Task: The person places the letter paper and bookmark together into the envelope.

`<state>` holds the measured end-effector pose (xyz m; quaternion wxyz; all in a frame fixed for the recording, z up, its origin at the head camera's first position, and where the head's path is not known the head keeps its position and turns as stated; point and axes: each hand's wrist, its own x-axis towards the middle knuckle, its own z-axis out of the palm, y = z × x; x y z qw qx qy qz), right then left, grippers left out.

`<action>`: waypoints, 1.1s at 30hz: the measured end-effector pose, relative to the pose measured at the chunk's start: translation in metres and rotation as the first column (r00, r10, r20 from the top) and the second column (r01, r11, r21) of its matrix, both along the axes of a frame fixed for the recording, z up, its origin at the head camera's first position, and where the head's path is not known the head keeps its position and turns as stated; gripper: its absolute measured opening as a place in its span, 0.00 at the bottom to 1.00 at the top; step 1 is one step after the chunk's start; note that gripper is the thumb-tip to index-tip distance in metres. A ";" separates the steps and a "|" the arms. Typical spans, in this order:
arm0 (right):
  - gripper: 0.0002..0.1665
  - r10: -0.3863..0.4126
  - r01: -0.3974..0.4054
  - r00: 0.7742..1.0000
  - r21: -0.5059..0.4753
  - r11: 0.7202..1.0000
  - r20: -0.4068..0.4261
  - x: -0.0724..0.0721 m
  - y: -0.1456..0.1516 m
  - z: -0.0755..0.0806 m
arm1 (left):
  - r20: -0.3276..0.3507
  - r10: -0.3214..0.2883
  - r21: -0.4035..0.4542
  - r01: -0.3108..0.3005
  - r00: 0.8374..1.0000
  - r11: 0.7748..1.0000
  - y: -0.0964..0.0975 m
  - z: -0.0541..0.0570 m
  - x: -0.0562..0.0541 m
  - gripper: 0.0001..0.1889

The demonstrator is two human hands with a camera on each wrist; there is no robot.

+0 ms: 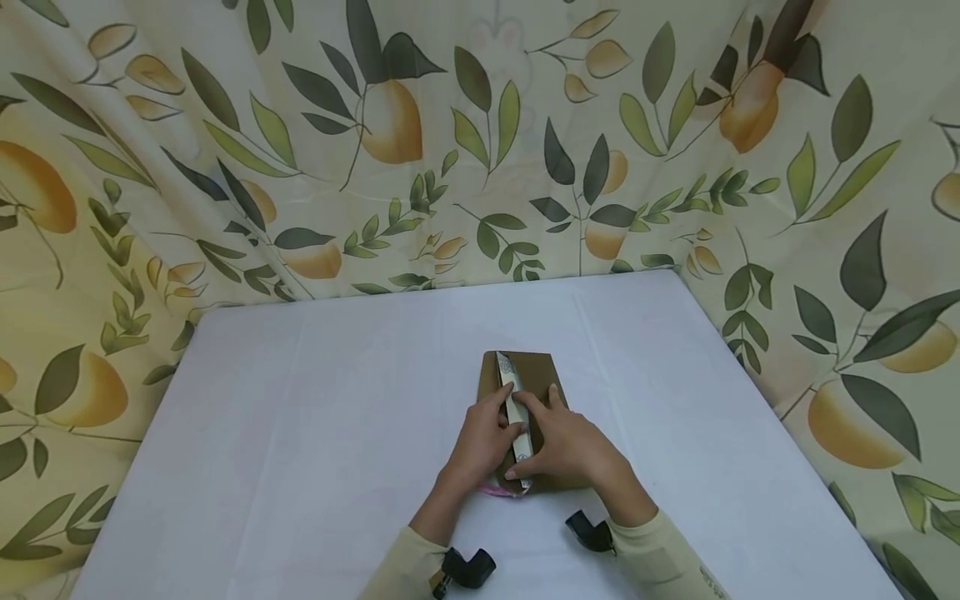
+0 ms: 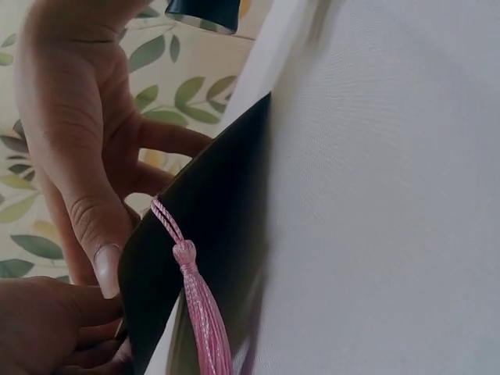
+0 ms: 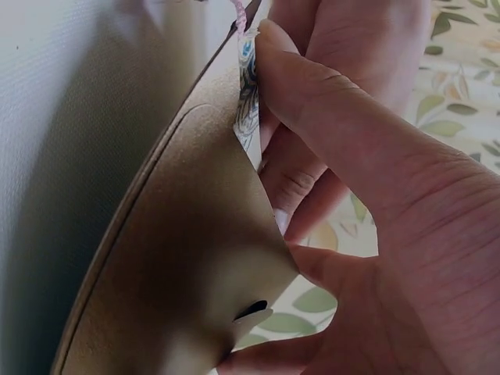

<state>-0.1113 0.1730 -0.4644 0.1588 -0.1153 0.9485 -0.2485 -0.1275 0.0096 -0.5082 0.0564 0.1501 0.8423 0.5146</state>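
Note:
A brown card folder (image 1: pixel 540 371) lies on the white table, part of it raised. A pale patterned strip (image 1: pixel 515 412) runs lengthwise along it; blue marks show on the patterned strip (image 3: pixel 248 86) in the right wrist view. From the near end hangs a pink tassel (image 2: pixel 205 312) on a looped cord. My left hand (image 1: pixel 480 442) pinches at the raised edge beside the strip. Opposite it, my right hand (image 1: pixel 573 442) holds that edge, thumb nearest me and fingers farther off. A small slot (image 3: pixel 251 311) is cut in the folder. Some fingertips are hidden behind the card.
A white cloth (image 1: pixel 337 417) covers the table. Behind it hangs a curtain (image 1: pixel 495 192) printed with fruit and leaves. Black wrist mounts (image 1: pixel 468 568) sit at both sleeves, close to the table surface.

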 end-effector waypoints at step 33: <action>0.55 -0.008 0.009 0.999 0.032 0.999 -0.036 0.004 -0.003 -0.003 | -0.103 -0.011 -0.108 0.000 0.995 0.994 0.001 -0.004 -0.004 0.33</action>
